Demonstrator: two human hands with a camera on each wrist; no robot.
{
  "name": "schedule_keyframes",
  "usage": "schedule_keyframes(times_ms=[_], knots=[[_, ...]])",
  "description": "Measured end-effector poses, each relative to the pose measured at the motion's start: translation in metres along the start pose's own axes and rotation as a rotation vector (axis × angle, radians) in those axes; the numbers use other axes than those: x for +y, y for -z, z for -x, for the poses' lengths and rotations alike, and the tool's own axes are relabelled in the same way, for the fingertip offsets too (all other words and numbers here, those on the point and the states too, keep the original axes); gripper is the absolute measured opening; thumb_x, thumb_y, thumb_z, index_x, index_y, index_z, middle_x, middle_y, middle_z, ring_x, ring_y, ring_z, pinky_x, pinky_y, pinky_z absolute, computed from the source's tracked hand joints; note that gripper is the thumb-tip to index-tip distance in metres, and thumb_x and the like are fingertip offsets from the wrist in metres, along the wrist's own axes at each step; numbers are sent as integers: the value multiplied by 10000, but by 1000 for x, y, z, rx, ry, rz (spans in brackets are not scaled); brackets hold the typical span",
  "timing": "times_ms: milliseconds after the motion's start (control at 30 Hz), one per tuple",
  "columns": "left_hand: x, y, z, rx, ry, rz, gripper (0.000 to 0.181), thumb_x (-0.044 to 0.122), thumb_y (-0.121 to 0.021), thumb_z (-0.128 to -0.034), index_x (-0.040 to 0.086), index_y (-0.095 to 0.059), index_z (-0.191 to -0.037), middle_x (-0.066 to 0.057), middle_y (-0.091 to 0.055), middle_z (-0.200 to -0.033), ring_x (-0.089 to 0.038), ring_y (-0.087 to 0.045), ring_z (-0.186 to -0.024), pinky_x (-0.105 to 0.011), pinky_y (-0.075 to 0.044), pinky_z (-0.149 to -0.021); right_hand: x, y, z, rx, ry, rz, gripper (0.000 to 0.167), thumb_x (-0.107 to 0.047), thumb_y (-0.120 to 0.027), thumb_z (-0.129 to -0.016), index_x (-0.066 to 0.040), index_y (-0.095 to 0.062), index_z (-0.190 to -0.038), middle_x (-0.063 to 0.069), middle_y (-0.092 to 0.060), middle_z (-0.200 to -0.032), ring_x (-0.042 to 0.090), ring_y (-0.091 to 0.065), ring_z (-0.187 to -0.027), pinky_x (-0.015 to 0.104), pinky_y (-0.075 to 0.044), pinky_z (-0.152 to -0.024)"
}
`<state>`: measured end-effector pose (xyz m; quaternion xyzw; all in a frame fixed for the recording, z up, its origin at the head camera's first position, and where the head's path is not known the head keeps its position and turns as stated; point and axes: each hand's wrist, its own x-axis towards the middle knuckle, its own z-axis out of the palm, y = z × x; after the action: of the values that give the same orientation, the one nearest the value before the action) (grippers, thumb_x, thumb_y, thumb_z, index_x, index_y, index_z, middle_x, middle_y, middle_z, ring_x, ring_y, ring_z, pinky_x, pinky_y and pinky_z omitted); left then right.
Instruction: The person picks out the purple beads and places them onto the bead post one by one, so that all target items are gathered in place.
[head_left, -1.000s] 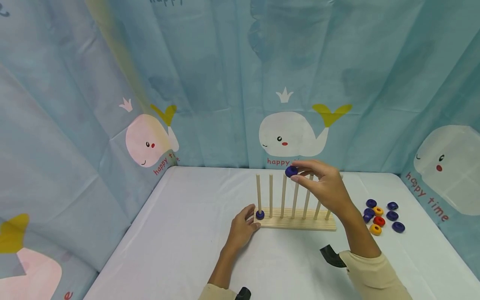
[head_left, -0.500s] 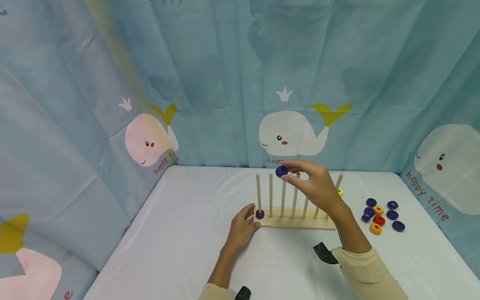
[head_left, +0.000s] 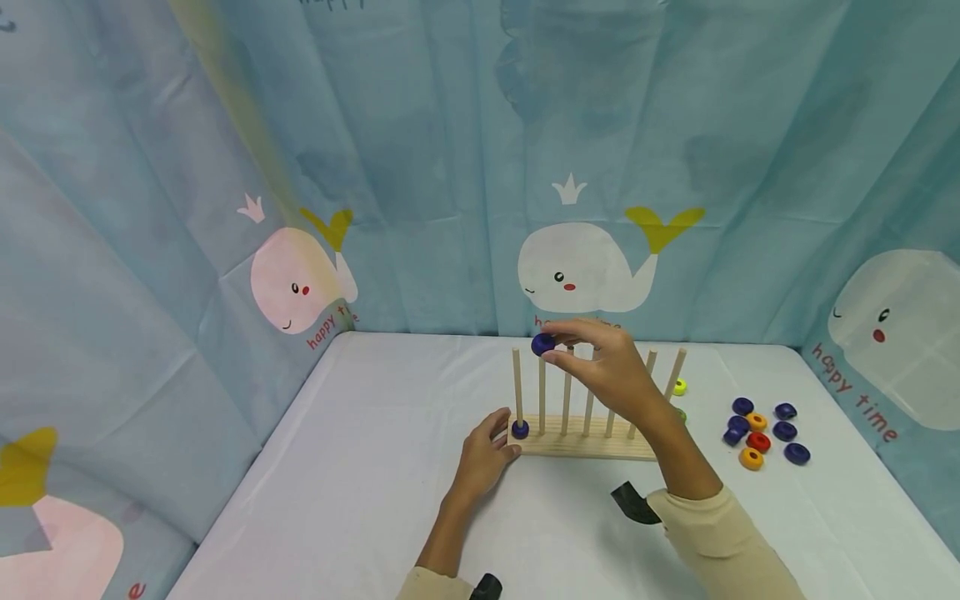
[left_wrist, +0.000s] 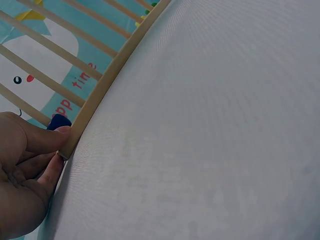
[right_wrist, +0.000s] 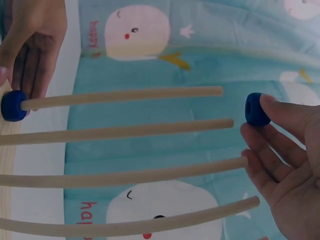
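Note:
A wooden rack (head_left: pixel 585 448) with a row of upright pegs stands on the white table. My left hand (head_left: pixel 482 458) holds its left end; in the left wrist view the thumb and a finger (left_wrist: pixel 51 172) pinch the base. One dark blue ring (head_left: pixel 520 430) sits at the bottom of the leftmost peg. My right hand (head_left: pixel 611 367) pinches another blue ring (right_wrist: pixel 256 109) between thumb and fingertips. In the right wrist view this ring is just beyond the peg tips, level between the first and second pegs, and apart from both.
Right of the rack lie several loose blue rings (head_left: pixel 785 432), a red ring (head_left: pixel 759 442) and two orange rings (head_left: pixel 752 458). A yellow ring (head_left: pixel 679 387) and a partly hidden green ring (head_left: pixel 681 414) show behind my right arm. A whale-printed curtain (head_left: pixel 420 167) hangs behind the table.
My right hand has moved left along the peg tops, carrying the blue ring from near the third and fourth pegs to the second. My left hand stays on the rack's end.

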<state>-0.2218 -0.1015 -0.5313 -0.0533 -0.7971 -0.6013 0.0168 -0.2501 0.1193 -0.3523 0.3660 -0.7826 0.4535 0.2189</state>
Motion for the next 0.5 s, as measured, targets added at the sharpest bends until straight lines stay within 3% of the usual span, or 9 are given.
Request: schedule_keyframes(times_ms=[267, 400, 500], knots=[[1, 0, 2, 8, 3, -14, 677, -91, -731, -916, -46, -477, -1542, -264, -547, -1527, -400, -545, -1430, -278, -538, -1131, 0, -11, -6, -34, -10, 1, 347, -96, -839, -915, -82, -767, -1254, 47, -784, -1187, 199, -746, -1061, 293, -636, -848], [1, -1, 1, 7, 6, -11, 678, -80, -737, -922, -35, -476, -1547, -253, -544, -1537, -390, -536, -1442, -274, -535, -1134, -1, -16, -7, -43, -34, 18, 347, -108, -834, -922, -95, -766, -1262, 46, -779, -1195, 201, -741, -1075, 275, -603, -778], [1, -1, 0, 7, 7, -6, 681, -70, -740, -927, -29, -473, -1552, -247, -541, -1543, -384, -533, -1446, -271, -532, -1136, -1, -19, -8, -50, -28, 32, 344, -108, -826, -930, -84, -761, -1267, 53, -777, -1200, 208, -743, -1095, 262, -613, -803]])
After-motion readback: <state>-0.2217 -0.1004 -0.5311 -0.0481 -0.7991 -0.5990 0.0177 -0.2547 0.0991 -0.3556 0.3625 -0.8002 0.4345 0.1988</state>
